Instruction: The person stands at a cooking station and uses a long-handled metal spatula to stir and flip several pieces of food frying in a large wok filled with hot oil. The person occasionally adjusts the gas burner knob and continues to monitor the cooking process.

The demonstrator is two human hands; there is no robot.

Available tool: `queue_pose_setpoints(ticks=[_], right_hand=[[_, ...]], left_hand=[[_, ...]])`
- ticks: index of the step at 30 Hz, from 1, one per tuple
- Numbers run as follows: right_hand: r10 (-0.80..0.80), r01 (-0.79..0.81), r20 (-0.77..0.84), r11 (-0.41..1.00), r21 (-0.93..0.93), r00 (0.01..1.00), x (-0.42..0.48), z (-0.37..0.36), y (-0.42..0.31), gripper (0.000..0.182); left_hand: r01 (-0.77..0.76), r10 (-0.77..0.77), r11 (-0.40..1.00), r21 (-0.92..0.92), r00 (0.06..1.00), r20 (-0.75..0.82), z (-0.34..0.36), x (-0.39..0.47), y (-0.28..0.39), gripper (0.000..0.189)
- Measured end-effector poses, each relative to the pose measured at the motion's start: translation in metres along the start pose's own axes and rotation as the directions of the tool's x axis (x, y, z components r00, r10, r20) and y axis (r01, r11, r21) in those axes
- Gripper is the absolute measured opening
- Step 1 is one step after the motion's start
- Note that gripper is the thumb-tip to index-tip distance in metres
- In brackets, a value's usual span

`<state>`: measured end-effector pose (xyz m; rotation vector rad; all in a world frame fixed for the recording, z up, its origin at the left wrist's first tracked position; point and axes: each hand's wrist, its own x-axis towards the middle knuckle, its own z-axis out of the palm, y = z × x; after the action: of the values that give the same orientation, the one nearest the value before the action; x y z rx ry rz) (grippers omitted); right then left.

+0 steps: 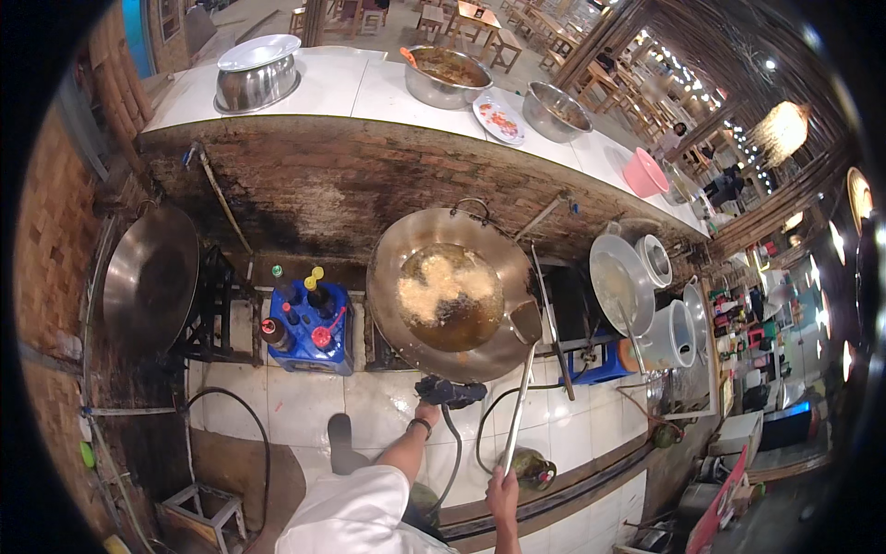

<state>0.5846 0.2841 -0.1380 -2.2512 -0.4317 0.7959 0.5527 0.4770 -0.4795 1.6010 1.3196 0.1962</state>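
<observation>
A large metal wok (391, 263) stands before me, with oil (443, 339) in its bottom. Pale, foamy pieces of frying food (436, 287) float in the oil. My left hand (428, 413) grips a dark bunched cloth (450, 393) at the wok's near rim; the fingers are mostly hidden by it. Lower right, my right hand (502, 490) is closed around the long handle of a metal wok spatula (516, 415). Its broad dark blade rests against the wok's right inner wall, beside the oil.
A blue plastic stool (311, 363) with sauce bottles stands left of the wok. Farther left leans another wok (149, 277). A white bowl (606, 253) and a long rod (547, 305) are at right. Pots line the tiled counter (318, 83). A gas hose (453, 443) hangs below.
</observation>
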Motion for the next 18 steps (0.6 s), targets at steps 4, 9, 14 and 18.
queue_pose_setpoints(ticks=[4, 9, 14, 18], right_hand=[[-0.04, 0.04, -0.016, 0.999, -0.025, 0.999, 0.006, -0.008, 0.03, 0.029], [-0.19, 0.182, -0.044, 0.973, -0.138, 0.981, 0.028, -0.018, 0.066, 0.034], [-0.287, 0.275, -0.055, 0.947, -0.166, 0.956, 0.042, -0.009, 0.081, 0.036], [-0.197, 0.194, -0.039, 0.979, -0.067, 0.98, 0.045, 0.001, 0.085, 0.038]], left_hand=[[0.456, -0.357, 0.785, -0.419, 0.886, 0.296, -0.036, -0.036, 0.032, 0.054], [0.38, -0.278, 0.912, -0.154, 0.85, 0.448, -0.088, -0.089, -0.01, 0.066], [0.253, -0.385, 0.894, 0.369, 0.856, 0.346, -0.176, -0.162, -0.084, 0.063], [0.349, -0.461, 0.872, 0.344, 0.821, 0.336, -0.241, -0.211, -0.148, 0.057]])
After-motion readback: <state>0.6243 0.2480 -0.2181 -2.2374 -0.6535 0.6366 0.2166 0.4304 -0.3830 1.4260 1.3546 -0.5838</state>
